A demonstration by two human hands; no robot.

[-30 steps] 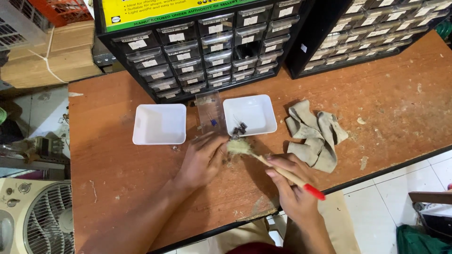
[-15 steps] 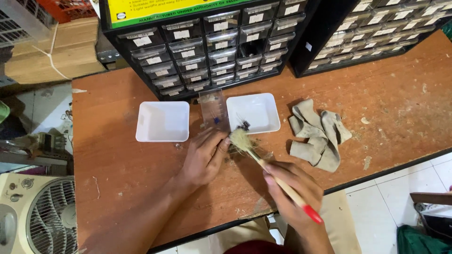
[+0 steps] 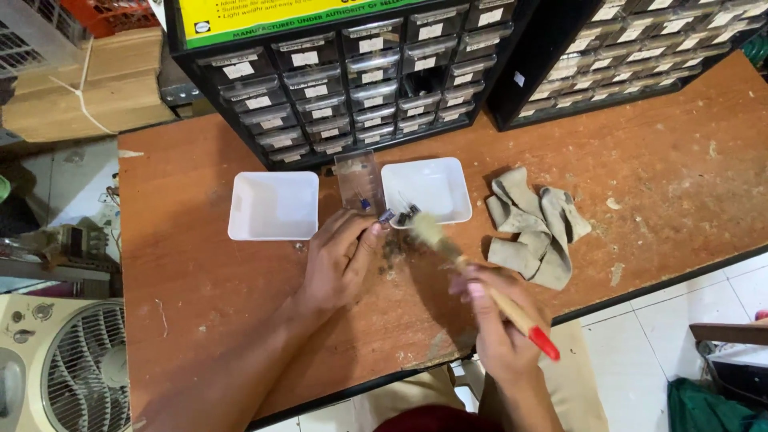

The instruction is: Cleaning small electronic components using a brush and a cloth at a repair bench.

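Note:
My left hand (image 3: 340, 260) rests on the wooden table (image 3: 200, 280), its fingertips pinching a small dark part (image 3: 386, 216) beside the right white tray (image 3: 428, 188). My right hand (image 3: 500, 316) grips a paintbrush (image 3: 480, 284) with a wooden handle and red tip, its pale bristles raised near that part. A little pile of dust and small bits (image 3: 394, 246) lies under the brush. A clear plastic drawer (image 3: 358, 182) stands between the two trays. The left white tray (image 3: 274, 206) looks bare.
A black cabinet of small drawers (image 3: 352, 80) stands at the table's back, a second one (image 3: 640, 56) at the right. A crumpled grey rag (image 3: 536, 228) lies right of the trays. A fan (image 3: 64, 364) stands on the floor at the left, cardboard boxes (image 3: 80, 88) behind.
The brush has swung from lying low on the table to pointing up toward the right tray. My left hand's fingers moved up to the tray's corner and took hold of the small part.

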